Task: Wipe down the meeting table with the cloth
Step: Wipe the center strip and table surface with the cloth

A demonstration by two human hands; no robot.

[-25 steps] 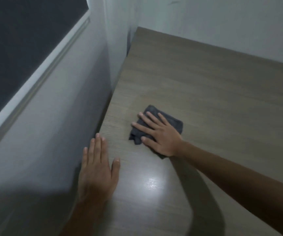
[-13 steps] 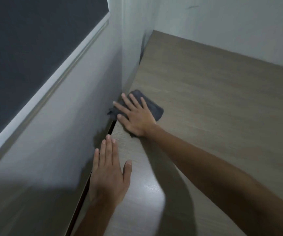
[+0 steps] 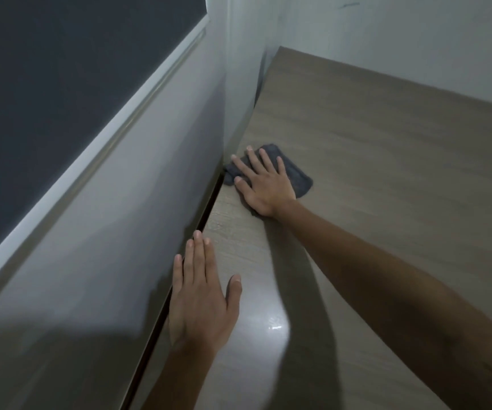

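A dark grey folded cloth (image 3: 296,176) lies on the brown wood-grain meeting table (image 3: 386,149), at its left edge by the wall. My right hand (image 3: 264,184) presses flat on the cloth with straight, spread fingers, covering most of it. My left hand (image 3: 201,294) rests flat on the table's left edge nearer to me, fingers straight and together, holding nothing.
A grey wall (image 3: 105,232) runs along the table's left edge with a narrow dark gap (image 3: 206,208) between them. A dark window with a white frame (image 3: 96,146) sits above. A white wall (image 3: 416,39) bounds the far side.
My right hand slid the cloth from the middle of the table left to the wall-side edge, then stayed there. My left hand has kept its place on the edge.
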